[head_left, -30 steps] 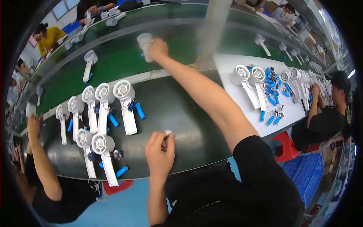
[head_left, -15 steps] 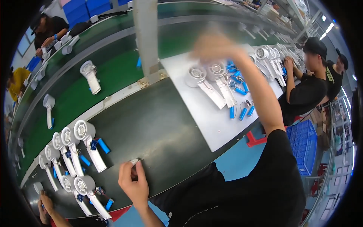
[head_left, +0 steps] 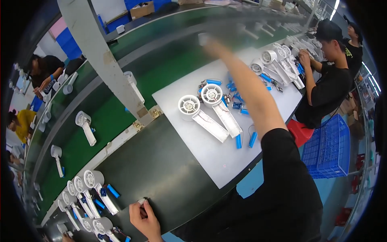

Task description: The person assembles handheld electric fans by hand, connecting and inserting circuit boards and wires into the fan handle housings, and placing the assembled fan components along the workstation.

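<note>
My left hand (head_left: 144, 220) rests on the dark table surface, its fingers curled closed around a small whitish piece that I cannot make out. Over the green conveyor belt (head_left: 177, 66) my right hand (head_left: 215, 47) is smeared by motion at full reach. A pale blurred shape (head_left: 204, 39) shows at its fingertips; whether it is held cannot be told. Beneath my right forearm, on the white board (head_left: 201, 167), lie a white handheld fan housing (head_left: 188, 105) and a second fan housing (head_left: 212, 94). Blue battery cells (head_left: 252, 140) with wires lie beside them, partly hidden by the arm.
More fan housings (head_left: 93, 179) with blue cells stand in rows at the lower left. A metal post (head_left: 102, 60) rises at the table's far edge. Co-workers sit across the belt and at the right, near a blue plastic crate (head_left: 326, 149). Other housings lie on the belt.
My view has shifted, so the board and post sit lower and further left. My right hand has gone from above the board out over the belt. The left hand stays closed on the table.
</note>
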The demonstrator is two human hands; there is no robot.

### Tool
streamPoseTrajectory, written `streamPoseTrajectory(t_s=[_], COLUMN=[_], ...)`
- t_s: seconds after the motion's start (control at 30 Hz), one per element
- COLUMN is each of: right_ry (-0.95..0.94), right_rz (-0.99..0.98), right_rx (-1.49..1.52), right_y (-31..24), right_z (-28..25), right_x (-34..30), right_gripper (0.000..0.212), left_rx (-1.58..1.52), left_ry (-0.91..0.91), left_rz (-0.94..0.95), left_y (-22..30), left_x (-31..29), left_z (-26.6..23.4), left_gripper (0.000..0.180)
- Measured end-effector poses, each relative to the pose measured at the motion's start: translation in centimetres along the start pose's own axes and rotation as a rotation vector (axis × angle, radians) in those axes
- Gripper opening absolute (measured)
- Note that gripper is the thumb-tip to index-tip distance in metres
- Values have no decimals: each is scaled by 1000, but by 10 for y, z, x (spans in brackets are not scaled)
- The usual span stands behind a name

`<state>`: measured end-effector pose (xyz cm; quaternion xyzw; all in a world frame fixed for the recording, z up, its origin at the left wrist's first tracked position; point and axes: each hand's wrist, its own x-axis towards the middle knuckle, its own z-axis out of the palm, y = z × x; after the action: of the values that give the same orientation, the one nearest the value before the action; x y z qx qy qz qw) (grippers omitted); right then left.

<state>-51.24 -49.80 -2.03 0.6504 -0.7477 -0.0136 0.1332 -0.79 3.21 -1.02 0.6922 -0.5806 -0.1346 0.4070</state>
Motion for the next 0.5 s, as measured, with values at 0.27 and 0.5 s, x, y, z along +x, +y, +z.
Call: streamPoseTrajectory(t_s=[0.27,0.5], right_ry=[250,-136], right_rz=[-226,-546], right_rx=[687,1180], right_y=[-92,-159], right_z=[-171,-198], right_x=[-261,-488], right_gripper=[67,60], left_rx=[-118,-404], left_ry=[-55,-132], left_rz=[-82,87], left_y=[26,71], left_x=[27,64], left_z=[-14,39], left_gripper=[12,69])
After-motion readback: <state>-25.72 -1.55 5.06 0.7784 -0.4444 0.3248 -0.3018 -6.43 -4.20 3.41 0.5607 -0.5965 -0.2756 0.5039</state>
